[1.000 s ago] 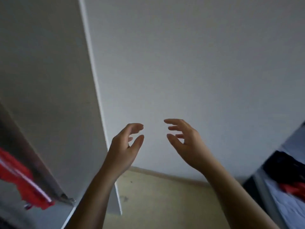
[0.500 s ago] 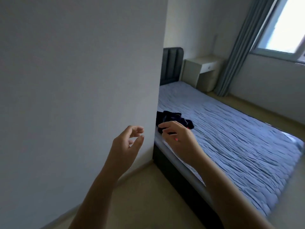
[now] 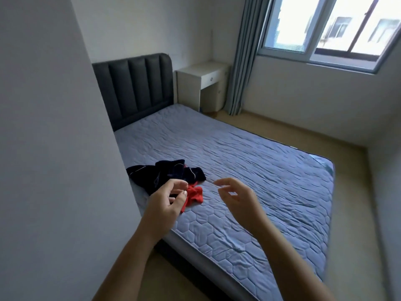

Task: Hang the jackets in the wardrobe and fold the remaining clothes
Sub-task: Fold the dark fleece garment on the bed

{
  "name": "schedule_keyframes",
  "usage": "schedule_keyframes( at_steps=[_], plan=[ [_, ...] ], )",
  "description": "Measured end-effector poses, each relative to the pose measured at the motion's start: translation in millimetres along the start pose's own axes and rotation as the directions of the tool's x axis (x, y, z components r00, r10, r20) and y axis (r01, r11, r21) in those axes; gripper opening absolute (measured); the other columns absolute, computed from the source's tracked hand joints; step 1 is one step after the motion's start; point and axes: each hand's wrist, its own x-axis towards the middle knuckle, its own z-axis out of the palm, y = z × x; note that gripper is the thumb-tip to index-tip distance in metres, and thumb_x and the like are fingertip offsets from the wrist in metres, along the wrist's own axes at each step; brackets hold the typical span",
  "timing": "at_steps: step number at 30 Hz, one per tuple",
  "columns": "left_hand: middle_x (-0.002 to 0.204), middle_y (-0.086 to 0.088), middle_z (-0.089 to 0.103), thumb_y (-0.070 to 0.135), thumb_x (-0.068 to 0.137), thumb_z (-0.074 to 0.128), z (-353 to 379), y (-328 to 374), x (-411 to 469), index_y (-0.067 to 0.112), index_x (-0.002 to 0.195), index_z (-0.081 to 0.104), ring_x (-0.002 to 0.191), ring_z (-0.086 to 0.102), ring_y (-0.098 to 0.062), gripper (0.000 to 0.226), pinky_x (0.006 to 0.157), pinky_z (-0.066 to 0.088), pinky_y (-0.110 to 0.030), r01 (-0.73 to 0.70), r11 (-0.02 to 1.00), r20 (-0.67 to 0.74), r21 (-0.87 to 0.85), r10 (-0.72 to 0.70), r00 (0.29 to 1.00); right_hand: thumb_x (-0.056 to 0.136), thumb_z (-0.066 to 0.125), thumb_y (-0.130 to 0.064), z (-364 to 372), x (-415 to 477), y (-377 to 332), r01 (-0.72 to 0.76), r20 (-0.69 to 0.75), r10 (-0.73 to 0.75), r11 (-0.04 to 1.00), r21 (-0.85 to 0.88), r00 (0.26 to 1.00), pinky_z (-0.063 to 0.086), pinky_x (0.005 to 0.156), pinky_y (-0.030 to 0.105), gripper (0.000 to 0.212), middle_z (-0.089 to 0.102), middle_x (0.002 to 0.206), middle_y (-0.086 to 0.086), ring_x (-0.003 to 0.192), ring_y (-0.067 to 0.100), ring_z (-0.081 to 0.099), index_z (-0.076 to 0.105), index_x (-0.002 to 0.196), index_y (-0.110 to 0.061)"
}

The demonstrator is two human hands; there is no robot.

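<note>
On the bed [image 3: 249,161] by the wall [image 3: 54,148], dark clothes [image 3: 165,172] and red cloth [image 3: 195,195] lie beyond both hands' [image 3: 165,203] [image 3: 236,196] loose, empty fingers [image 3: 225,181].

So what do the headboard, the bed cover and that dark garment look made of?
Headboard: dark grey matte upholstery, fabric or faux leather, judging by padded vertical channels. Bed cover: blue-grey quilted textile, showing stitched hexagons and wrinkles. Dark garment: soft navy cloth, possibly velvety; it crumples and has a faint sheen.
</note>
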Motion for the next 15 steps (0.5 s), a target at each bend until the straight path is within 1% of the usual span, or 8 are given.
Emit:
schedule_keyframes(
  at_steps=[2,4,5,7,9,12,13,15],
  plan=[
    [0.100,0.014,0.066,0.012,0.093,0.057,29,-14,29,0.020,0.104,0.064,0.096,0.058,0.008,0.015,0.076,0.044,-0.003,0.031,1.000,-0.003,-0.001,-0.031,1.000,0.091,0.056,-0.004,-16,33,31,-0.048,-0.005,0.048,0.999,-0.013,0.999,0.039,0.055,0.004,0.026,0.062,0.085,-0.019,0.064,-0.015,0.055,0.066,0.095,-0.028],
    [0.100,0.013,0.066,0.011,0.093,0.057,55,-28,59,0.020,0.103,0.064,0.094,0.058,0.008,0.015,0.075,0.043,-0.003,0.058,0.998,-0.013,-0.012,-0.058,0.998,0.091,0.055,-0.005,-26,70,57,-0.068,0.013,0.068,0.997,-0.042,0.998,0.040,0.062,0.003,0.026,0.062,0.090,-0.021,0.073,-0.012,0.057,0.066,0.095,-0.029],
    [0.100,0.013,0.066,0.011,0.092,0.057,67,-35,74,0.020,0.103,0.064,0.093,0.058,0.009,0.015,0.075,0.042,-0.002,0.088,0.996,-0.001,-0.017,-0.088,0.996,0.091,0.055,-0.004,-29,88,70,-0.087,0.026,0.089,0.995,-0.049,0.996,0.040,0.064,0.003,0.027,0.062,0.091,-0.020,0.074,-0.011,0.057,0.066,0.094,-0.028],
    [0.099,0.013,0.067,0.011,0.092,0.058,86,-51,106,0.022,0.100,0.065,0.092,0.057,0.009,0.016,0.075,0.043,-0.005,0.149,0.988,0.016,-0.028,-0.149,0.989,0.089,0.055,-0.002,-28,126,94,-0.123,0.044,0.125,0.991,-0.045,0.991,0.039,0.062,0.002,0.028,0.063,0.089,-0.019,0.070,-0.012,0.057,0.065,0.092,-0.028],
    [0.096,0.011,0.067,0.009,0.091,0.058,102,-75,142,0.023,0.098,0.065,0.091,0.059,0.005,0.017,0.076,0.045,-0.009,0.175,0.984,0.001,-0.018,-0.175,0.985,0.089,0.054,-0.001,-20,167,119,-0.156,0.061,0.159,0.986,-0.060,0.985,0.039,0.064,0.001,0.027,0.064,0.091,-0.016,0.073,-0.013,0.057,0.065,0.091,-0.026],
    [0.094,0.009,0.067,0.005,0.088,0.059,120,-122,204,0.020,0.095,0.066,0.088,0.060,0.002,0.018,0.074,0.043,-0.005,0.186,0.982,-0.057,0.044,-0.183,0.981,0.088,0.053,0.000,4,231,162,-0.203,0.078,0.211,0.975,-0.093,0.974,0.038,0.066,0.001,0.025,0.065,0.095,-0.011,0.076,-0.003,0.057,0.068,0.097,-0.018],
    [0.094,0.007,0.067,0.004,0.087,0.059,127,-142,225,0.019,0.096,0.066,0.088,0.060,0.001,0.018,0.075,0.043,-0.007,0.193,0.979,-0.064,0.069,-0.188,0.980,0.088,0.052,0.000,15,251,178,-0.223,0.076,0.231,0.970,-0.100,0.970,0.037,0.066,0.000,0.024,0.065,0.095,-0.010,0.077,0.001,0.057,0.068,0.098,-0.015],
    [0.095,0.004,0.067,0.004,0.087,0.059,143,-191,262,0.016,0.096,0.066,0.088,0.060,-0.005,0.017,0.079,0.047,-0.016,0.227,0.968,-0.063,0.103,-0.221,0.973,0.087,0.051,0.000,42,288,217,-0.276,0.084,0.286,0.954,-0.116,0.954,0.037,0.065,0.000,0.025,0.064,0.094,-0.009,0.078,0.004,0.058,0.068,0.098,-0.015]
  ],
)
